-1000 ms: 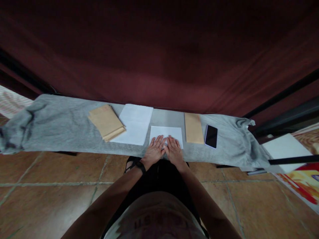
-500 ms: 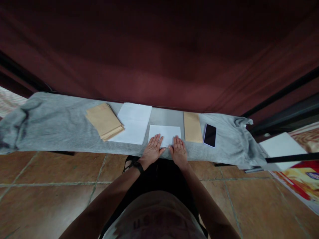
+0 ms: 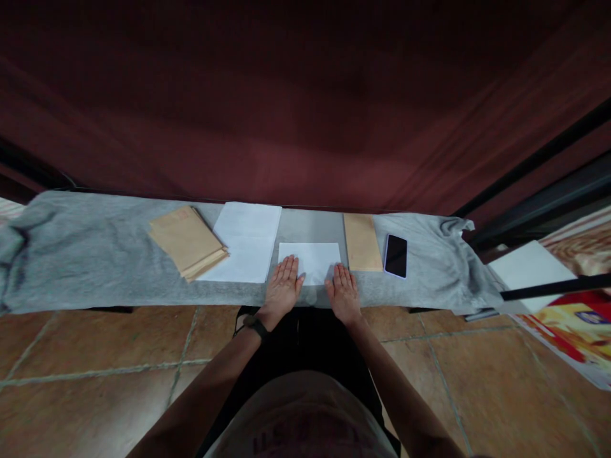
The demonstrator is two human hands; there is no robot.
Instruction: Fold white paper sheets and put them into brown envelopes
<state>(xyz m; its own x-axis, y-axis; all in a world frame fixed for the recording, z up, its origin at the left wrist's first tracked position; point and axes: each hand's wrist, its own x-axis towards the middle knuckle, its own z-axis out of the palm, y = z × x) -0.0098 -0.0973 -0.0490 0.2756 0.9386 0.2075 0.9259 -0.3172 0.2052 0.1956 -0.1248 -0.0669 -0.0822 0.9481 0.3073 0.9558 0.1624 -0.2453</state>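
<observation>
A small white sheet point(image 3: 315, 257), perhaps folded paper, lies flat in front of me on the grey cloth. My left hand point(image 3: 282, 286) rests flat over its left lower corner, fingers stretched out, a dark band on the wrist. Over the right lower corner lies my right hand point(image 3: 344, 292), also flat with the fingers out. Larger white sheets point(image 3: 248, 242) are to the left, partly under a stack of brown envelopes point(image 3: 186, 242). A single brown envelope point(image 3: 363, 242) lies to the right of the small sheet.
A phone point(image 3: 396, 256) lies right of the single envelope. Grey cloth point(image 3: 95, 248) covers the narrow table, rumpled at both ends. Dark red fabric point(image 3: 296, 159) hangs behind it. A white panel point(image 3: 529, 273) and a dark bar are at the far right.
My left hand has slid left, from the sheet's lower middle to its left corner. My right hand has shifted slightly toward the right edge. The camera view has moved a little.
</observation>
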